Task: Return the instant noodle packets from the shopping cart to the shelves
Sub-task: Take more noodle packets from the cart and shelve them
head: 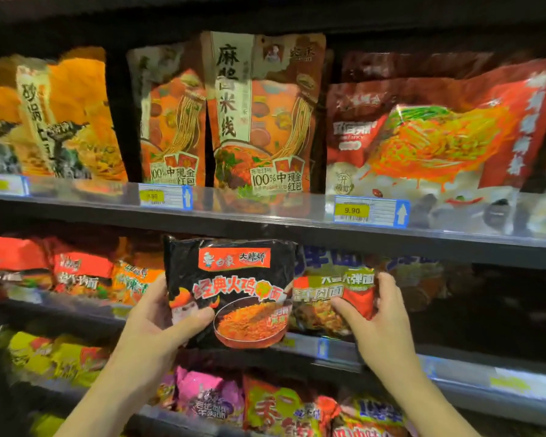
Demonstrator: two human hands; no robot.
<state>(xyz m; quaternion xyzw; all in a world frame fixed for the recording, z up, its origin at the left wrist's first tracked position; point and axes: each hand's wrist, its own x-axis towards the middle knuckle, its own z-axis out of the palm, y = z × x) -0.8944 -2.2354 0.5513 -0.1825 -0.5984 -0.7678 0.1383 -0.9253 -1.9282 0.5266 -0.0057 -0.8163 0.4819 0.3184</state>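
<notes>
Black noodle packet (234, 291) first: we hold it upright in front of the middle shelf (391, 351), its printed face toward us, roughly square with its top edge just under the lip of the upper shelf (265, 222). It sits at the mouth of the shelf rather than in it, as far as we can tell, and the gap it should go into lies straight ahead, away from us.

Our left hand (158, 323) is the nearer one and carries it, thumb pressed across the lower left of the front, the other fingers hidden behind the wrapper. Our right hand (382, 320) is just to the right of it, curled round a green and red noodle packet (334, 298) standing on the same shelf, thumb on its face, fingers over its right edge. We judge it is steadying or shifting that neighbour to make room, so the push forward falls to the left hand.

Glossy and crinkled, the black wrapper has an orange-red brand band near the top, red and white characters across the middle, a small flame-haired cartoon figure at lower left and a pan of orange noodles at lower right. It looks light and stiffly crackly, likely to slide in easily.
</notes>
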